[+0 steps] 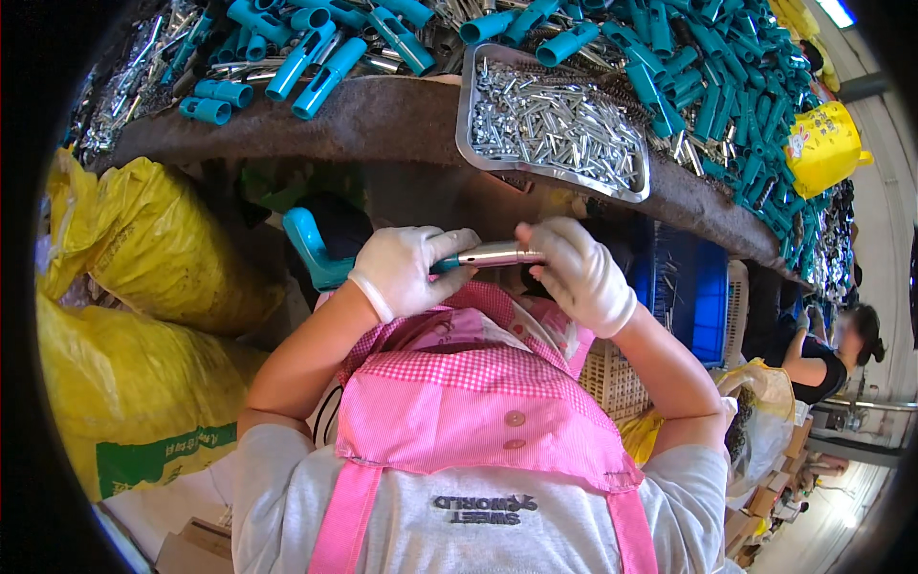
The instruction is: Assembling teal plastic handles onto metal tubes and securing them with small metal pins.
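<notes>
In front of my apron I hold a tool made of a teal angled handle (311, 251) and a shiny metal tube (491, 254), lying roughly level. My gloved left hand (406, 271) is wrapped round the teal shaft where it meets the tube. At the tube's right end my gloved right hand (579, 273) closes its fingers, hiding that end; any small part between them cannot be made out. Beyond both hands, a metal tray (467, 115) of small silver pins (564, 124) sits on the bench edge.
Teal plastic sleeves (330, 78) and metal parts are heaped along the cloth-covered bench (316, 124). Yellow sacks (143, 383) stand at the left. A blue crate (703, 297) and a beige basket (617, 383) are right. A yellow container (824, 148) hangs at the bench; another person (827, 359) sits far right.
</notes>
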{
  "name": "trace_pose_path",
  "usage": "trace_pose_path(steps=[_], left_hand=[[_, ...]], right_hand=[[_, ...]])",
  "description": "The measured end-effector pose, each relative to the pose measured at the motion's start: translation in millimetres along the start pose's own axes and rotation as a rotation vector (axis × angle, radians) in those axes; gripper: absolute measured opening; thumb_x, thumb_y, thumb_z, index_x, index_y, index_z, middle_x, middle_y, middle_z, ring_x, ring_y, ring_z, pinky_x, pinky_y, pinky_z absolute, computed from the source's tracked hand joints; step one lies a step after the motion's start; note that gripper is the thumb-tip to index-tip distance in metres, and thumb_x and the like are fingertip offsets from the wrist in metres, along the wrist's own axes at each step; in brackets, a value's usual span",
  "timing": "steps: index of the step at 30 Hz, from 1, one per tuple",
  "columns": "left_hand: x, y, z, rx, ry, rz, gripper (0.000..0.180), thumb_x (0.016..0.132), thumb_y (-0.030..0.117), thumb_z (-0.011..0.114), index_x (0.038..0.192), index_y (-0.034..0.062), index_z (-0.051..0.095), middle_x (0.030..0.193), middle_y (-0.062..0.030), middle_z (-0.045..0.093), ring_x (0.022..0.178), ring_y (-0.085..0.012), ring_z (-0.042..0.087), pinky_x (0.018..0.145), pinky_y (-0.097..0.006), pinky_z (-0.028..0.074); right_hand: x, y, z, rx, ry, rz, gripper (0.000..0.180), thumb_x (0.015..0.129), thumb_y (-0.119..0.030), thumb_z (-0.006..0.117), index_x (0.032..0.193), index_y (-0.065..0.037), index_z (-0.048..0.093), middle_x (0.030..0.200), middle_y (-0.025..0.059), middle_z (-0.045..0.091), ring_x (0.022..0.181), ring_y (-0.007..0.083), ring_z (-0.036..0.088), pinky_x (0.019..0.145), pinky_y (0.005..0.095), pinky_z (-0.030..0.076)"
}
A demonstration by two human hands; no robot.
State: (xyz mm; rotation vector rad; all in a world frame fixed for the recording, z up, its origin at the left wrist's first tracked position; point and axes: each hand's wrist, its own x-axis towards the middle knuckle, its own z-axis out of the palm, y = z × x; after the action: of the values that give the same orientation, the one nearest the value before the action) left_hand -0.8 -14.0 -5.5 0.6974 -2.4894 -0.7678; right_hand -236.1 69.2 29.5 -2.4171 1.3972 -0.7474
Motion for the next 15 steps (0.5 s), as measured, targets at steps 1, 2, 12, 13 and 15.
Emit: trace_pose_path(steps=[1, 2, 12, 13, 15], left_hand=[[0.4, -3.8, 4.9, -0.039, -0.009, 0.032, 0.035, 0.074, 0.022, 0.068, 0.106, 0.0108, 0.062, 0.076, -0.0136, 0.063, 0.067, -0.0322, 0.062, 0.059, -0.040, 0.050], [-0.1, -5.5, 8.3, -0.038, -0.009, 0.031, 0.035, 0.074, 0.022, 0.068, 0.106, 0.0108, 0.062, 0.076, -0.0136, 0.063, 0.067, -0.0322, 0.062, 0.059, -0.040, 0.050], [-2.1, -11.4, 6.3, -0.167, -0.243, -0.061, 0.036, 0.083, 0.034, 0.060, 0.110, 0.0096, 0.060, 0.090, -0.0158, 0.066, 0.076, -0.0328, 0.064, 0.069, -0.039, 0.051], [-1.2, -14.0, 7.2, -0.345, -0.329, -0.091, 0.036, 0.084, 0.033, 0.060, 0.111, 0.0084, 0.061, 0.094, -0.0168, 0.066, 0.080, -0.0319, 0.064, 0.073, -0.037, 0.051], [-1.6, -19.1, 11.3, -0.613, -0.442, -0.121, 0.035, 0.087, 0.030, 0.059, 0.113, 0.0059, 0.060, 0.099, -0.0177, 0.065, 0.089, -0.0283, 0.064, 0.081, -0.033, 0.048]], right_hand=[[-0.6, 2.7, 0.8, -0.147, -0.064, -0.116, 0.047, 0.075, 0.003, 0.063, 0.120, -0.001, 0.052, 0.093, 0.0140, 0.053, 0.075, 0.0281, 0.058, 0.063, 0.0357, 0.049], [-1.8, 2.4, 3.2, 0.036, -0.138, 0.068, 0.042, 0.076, 0.001, 0.062, 0.118, -0.001, 0.054, 0.093, 0.0137, 0.054, 0.078, 0.0302, 0.059, 0.065, 0.0374, 0.049], [0.9, 5.9, -6.4, 0.044, -0.218, -0.042, 0.036, 0.079, -0.005, 0.062, 0.114, -0.001, 0.057, 0.091, 0.0127, 0.054, 0.073, 0.0287, 0.059, 0.062, 0.0364, 0.050], [0.0, 7.3, -8.6, -0.051, -0.205, -0.184, 0.037, 0.077, -0.006, 0.063, 0.113, 0.000, 0.058, 0.091, 0.0122, 0.054, 0.072, 0.0271, 0.059, 0.060, 0.0352, 0.050], [4.6, 5.6, -14.6, -0.148, -0.162, -0.404, 0.029, 0.072, -0.006, 0.066, 0.101, -0.004, 0.066, 0.093, 0.0113, 0.057, 0.071, 0.0228, 0.061, 0.059, 0.0313, 0.051]])
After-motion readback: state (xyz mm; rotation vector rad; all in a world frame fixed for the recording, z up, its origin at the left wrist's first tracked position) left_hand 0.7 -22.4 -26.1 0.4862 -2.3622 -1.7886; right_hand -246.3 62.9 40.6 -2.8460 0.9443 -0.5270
